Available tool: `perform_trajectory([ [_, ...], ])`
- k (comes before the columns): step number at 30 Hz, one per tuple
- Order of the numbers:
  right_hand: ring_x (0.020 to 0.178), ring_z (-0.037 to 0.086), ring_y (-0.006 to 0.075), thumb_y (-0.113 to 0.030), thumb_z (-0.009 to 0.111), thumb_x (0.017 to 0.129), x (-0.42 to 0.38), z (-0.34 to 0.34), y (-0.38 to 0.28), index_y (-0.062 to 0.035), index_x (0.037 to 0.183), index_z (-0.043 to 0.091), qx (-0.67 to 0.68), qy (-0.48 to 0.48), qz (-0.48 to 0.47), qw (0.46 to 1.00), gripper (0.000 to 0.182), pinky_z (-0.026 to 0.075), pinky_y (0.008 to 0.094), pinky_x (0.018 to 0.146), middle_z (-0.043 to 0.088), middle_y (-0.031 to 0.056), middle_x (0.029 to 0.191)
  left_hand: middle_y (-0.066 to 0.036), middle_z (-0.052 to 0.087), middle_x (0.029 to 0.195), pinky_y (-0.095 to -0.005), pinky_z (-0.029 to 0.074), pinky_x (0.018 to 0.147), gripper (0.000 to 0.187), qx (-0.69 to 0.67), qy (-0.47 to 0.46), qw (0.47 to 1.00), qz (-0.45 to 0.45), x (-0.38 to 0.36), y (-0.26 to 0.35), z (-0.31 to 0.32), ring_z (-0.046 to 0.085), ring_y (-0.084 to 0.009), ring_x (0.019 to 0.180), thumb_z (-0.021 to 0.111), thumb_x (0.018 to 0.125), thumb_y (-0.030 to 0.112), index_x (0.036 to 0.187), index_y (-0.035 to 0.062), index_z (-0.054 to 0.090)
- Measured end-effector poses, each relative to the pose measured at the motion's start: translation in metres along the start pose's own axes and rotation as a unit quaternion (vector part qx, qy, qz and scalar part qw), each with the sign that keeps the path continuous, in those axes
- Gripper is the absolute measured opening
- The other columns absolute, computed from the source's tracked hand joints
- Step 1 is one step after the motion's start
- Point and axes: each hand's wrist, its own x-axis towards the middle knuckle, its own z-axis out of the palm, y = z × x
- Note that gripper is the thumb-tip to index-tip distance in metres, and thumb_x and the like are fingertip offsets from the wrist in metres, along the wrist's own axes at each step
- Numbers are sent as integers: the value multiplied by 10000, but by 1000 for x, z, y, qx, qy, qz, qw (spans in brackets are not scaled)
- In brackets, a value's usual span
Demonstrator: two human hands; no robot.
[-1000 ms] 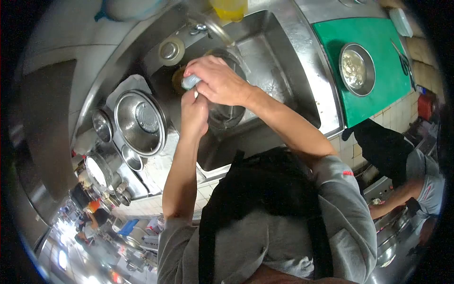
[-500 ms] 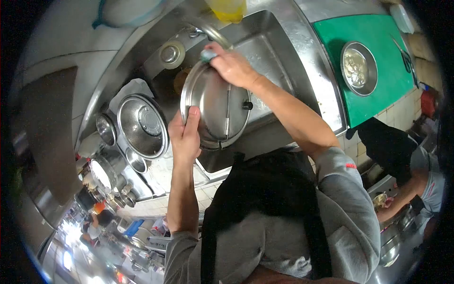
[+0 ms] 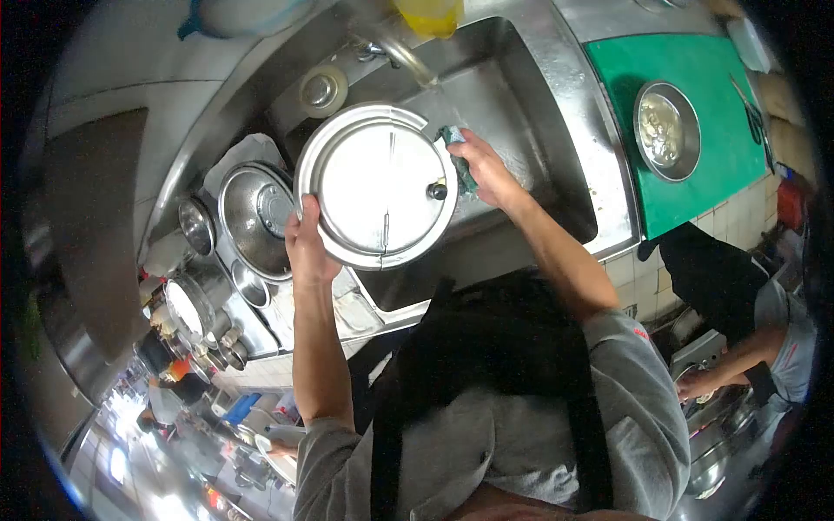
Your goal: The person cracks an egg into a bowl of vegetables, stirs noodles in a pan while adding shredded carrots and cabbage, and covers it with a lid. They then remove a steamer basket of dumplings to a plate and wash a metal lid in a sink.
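Note:
A round stainless steel lid (image 3: 360, 187) with a hinge line across it and a small black knob lies tilted over the left part of the sink (image 3: 556, 156). My left hand (image 3: 310, 249) grips its rim at the lower left, thumb on top. Just off the lid's right edge, my right hand (image 3: 485, 169) is closed around a green scouring pad (image 3: 459, 156), part of which its fingers hide. Above the basin, the faucet (image 3: 406, 62) points down toward it.
Steel bowls (image 3: 252, 217) stand left of the sink. On the right, a green cutting board (image 3: 621, 87) bears a metal bowl (image 3: 693, 130) with pale pieces in liquid, plus scissors (image 3: 754, 122). Another person's arm (image 3: 725, 369) works at the lower right.
The lid has turned to face up toward me and shifted left. My right hand, with the scouring pad, has moved from the lid's far rim to beside its right edge.

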Motion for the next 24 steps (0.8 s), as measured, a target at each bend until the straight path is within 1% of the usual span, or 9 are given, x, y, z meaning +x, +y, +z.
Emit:
perform_trajectory([
  [2,1244,514,218,-241,629,893,-4,0,-8,83,1524,177,16,-14,-14,1000,841,397,328,1054,508,168,1392,-139,682,1100,-369,590,798,398,-14,38,999,-21,5,-2,4,694,-234,934,625,989,282,1209,-45,569],
  [7,1097,588,183,-163,582,927,-6,2,1,88,1508,212,41,37,-87,995,733,489,305,922,598,141,1247,-144,557,1364,-465,416,1085,583,-128,-94,985,-63,-1,-9,10,540,-262,1255,510,1018,429,1393,-14,461],
  [8,1005,602,154,-146,573,936,3,-2,11,68,1443,346,49,65,-101,992,595,503,292,855,628,110,1165,-120,537,1397,-472,389,1108,583,-185,-101,977,-37,-15,-12,25,517,-265,1284,511,1014,433,1419,19,444],
  [12,978,591,129,-151,582,943,6,4,11,37,1342,457,99,26,-126,987,458,494,289,832,637,75,1118,-76,447,1500,-481,324,1156,648,-248,-67,966,3,-36,-31,73,428,-274,1371,501,989,522,1485,119,387],
  [15,950,589,130,-172,582,958,1,14,-7,-4,1277,515,48,-4,-192,980,367,486,282,820,633,43,1092,-80,448,1495,-470,340,1145,623,-240,-47,970,5,-14,-25,67,443,-274,1358,471,1010,500,1477,94,387],
  [18,945,579,135,-191,579,968,-14,11,-34,-38,1292,526,-164,9,-192,967,362,473,285,853,630,44,1049,-96,458,1480,-466,355,1133,608,-214,-50,975,16,-16,-25,60,461,-275,1342,443,1027,489,1461,65,394],
  [21,926,596,190,-171,596,952,-15,-2,-34,-50,1270,558,-299,12,-277,913,342,474,305,871,626,81,1024,-110,494,1444,-472,366,1125,597,-208,-27,978,9,-22,-29,62,482,-282,1321,446,1026,489,1429,49,428],
  [23,953,614,270,-141,622,920,-5,-9,-27,-34,1232,591,-415,49,-461,783,331,483,345,884,615,138,1035,-103,514,1422,-471,367,1124,575,-207,-44,977,28,-21,-30,65,492,-280,1313,444,1032,474,1410,42,447],
  [24,953,614,270,-141,622,920,-5,-10,-26,-34,1232,591,-415,49,-461,783,331,483,345,884,615,138,1035,-99,520,1415,-473,370,1119,566,-217,-41,975,29,-22,-29,69,505,-279,1298,452,1033,461,1406,36,449],
])
